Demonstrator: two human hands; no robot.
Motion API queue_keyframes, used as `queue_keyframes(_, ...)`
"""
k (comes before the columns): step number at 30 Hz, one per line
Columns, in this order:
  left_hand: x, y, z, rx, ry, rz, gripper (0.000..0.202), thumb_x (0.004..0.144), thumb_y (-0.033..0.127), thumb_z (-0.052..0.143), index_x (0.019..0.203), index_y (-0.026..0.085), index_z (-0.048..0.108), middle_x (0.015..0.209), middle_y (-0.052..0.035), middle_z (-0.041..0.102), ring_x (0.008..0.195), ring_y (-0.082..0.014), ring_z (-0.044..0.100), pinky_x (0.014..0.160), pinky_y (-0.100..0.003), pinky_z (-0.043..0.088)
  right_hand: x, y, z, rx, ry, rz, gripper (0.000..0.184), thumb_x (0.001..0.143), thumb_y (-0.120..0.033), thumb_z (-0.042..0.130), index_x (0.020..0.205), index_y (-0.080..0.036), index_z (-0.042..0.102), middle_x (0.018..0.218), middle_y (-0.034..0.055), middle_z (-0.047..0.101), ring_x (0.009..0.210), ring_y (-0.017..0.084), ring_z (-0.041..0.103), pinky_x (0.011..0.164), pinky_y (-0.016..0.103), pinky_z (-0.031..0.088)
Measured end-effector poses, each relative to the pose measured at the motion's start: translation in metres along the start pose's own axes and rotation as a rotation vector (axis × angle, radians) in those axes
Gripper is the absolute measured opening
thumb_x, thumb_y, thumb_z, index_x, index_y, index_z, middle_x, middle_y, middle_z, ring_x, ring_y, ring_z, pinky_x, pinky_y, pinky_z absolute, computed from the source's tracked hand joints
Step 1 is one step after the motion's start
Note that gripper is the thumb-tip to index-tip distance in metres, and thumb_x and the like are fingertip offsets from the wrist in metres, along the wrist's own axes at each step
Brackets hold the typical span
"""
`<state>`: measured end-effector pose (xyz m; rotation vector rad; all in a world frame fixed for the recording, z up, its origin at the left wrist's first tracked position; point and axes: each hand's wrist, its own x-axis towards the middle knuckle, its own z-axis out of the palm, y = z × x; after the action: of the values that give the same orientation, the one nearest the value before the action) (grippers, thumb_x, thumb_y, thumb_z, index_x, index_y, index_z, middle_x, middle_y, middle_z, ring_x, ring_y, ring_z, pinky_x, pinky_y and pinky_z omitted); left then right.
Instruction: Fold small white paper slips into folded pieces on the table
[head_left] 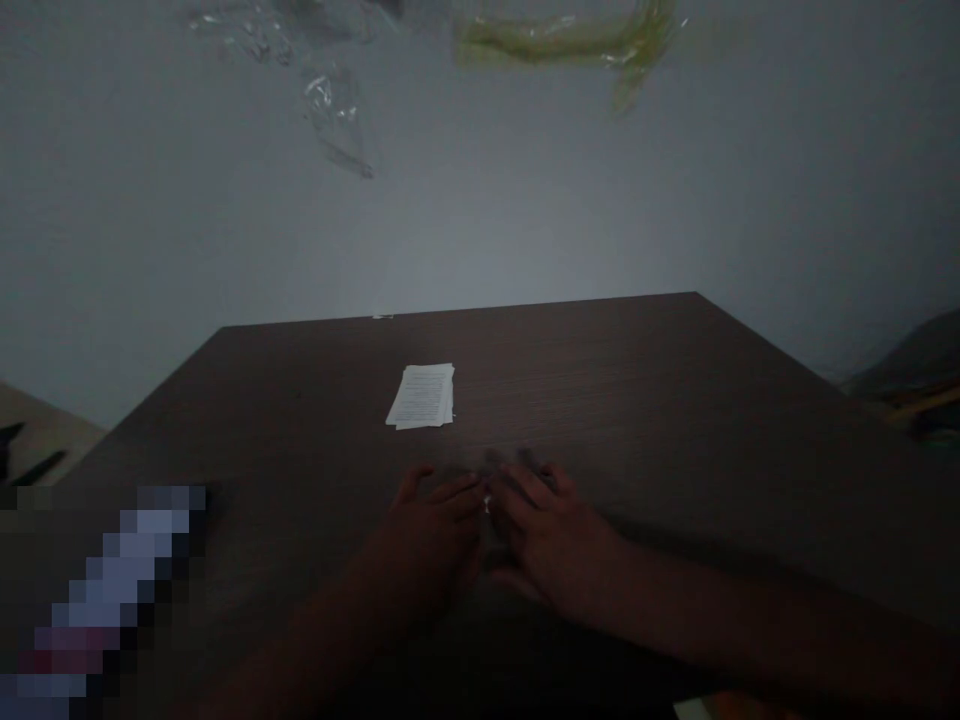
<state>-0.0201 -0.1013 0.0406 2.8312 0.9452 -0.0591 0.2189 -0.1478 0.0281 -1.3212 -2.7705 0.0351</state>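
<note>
Low over the brown table [570, 400], my left hand [442, 525] and my right hand [551, 530] meet at their fingertips. A tiny white scrap [487, 504] shows between them, and the fingers of both hands are bent in around it. Most of whatever they hold is hidden, and dim light and some blur hide the fingertip detail. Beyond my left hand lies a small stack of printed paper slips [422, 396], slightly fanned and touched by neither hand.
A pixelated, bluish-white oblong area [124, 570] covers something at the table's left. A white bit [382, 316] sits at the far edge. The pale wall [525, 200] behind carries clear plastic [334, 110] and yellow tape [555, 42]. Dark items [930, 390] stand off to the right.
</note>
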Motion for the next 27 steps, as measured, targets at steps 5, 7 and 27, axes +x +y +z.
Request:
queue_keyframes(5,0.000,0.008,0.002,0.029,-0.033,-0.128,0.041,0.108,0.018,0.075,0.148,0.020,0.082,0.159,-0.0166,0.080,0.150,-0.0413,0.072,0.132,-0.070,0.053,-0.001,0.035,-0.019,0.229,-0.068,0.023,0.044,0.117,-0.055,0.081,0.156,-0.034,0.084,0.179,0.0142,0.066,0.171,0.050,0.052,0.128,0.074,0.055)
queue_keyframes(7,-0.002,0.005,0.005,0.009,-0.048,-0.113,0.045,0.107,0.011,0.071,0.150,0.020,0.081,0.156,-0.0148,0.081,0.148,-0.0377,0.075,0.134,-0.066,0.053,0.001,0.048,-0.023,0.303,-0.086,-0.009,0.041,0.119,-0.051,0.078,0.157,-0.036,0.083,0.177,0.0128,0.068,0.169,0.043,0.055,0.132,0.067,0.052)
queue_keyframes(27,-0.004,0.026,0.010,0.086,-0.044,-0.107,0.061,0.107,0.024,0.077,0.168,0.025,0.072,0.167,-0.0169,0.077,0.152,-0.0415,0.073,0.141,-0.079,0.041,-0.001,0.014,-0.001,-0.008,0.016,0.008,0.026,0.119,-0.027,0.074,0.141,-0.018,0.087,0.149,0.0153,0.082,0.144,0.038,0.072,0.118,0.055,0.063)
